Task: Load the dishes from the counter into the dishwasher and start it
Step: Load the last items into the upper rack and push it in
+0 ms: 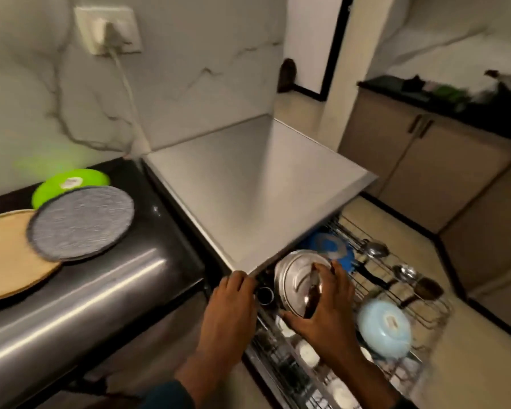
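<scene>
The dishwasher (257, 184) has a steel top, and its wire rack (407, 293) is pulled out at lower right. My right hand (322, 308) grips a round steel plate (292, 276) standing on edge in the rack. My left hand (233, 293) rests on the front corner of the dishwasher top, holding nothing. In the rack I see a blue bowl (328, 246), a pale blue bowl (384, 329), several ladles (375, 250) and white cups (307, 354). On the dark counter (148, 231) at left lie a green plate (71, 184), a grey round mat (80, 222) and a tan round board (6, 255).
A plug and cable (124, 84) hang on the marble wall behind the counter. Beige cabinets (410, 160) with a dark cluttered top stand at far right. Tiled floor (484, 364) runs past the rack.
</scene>
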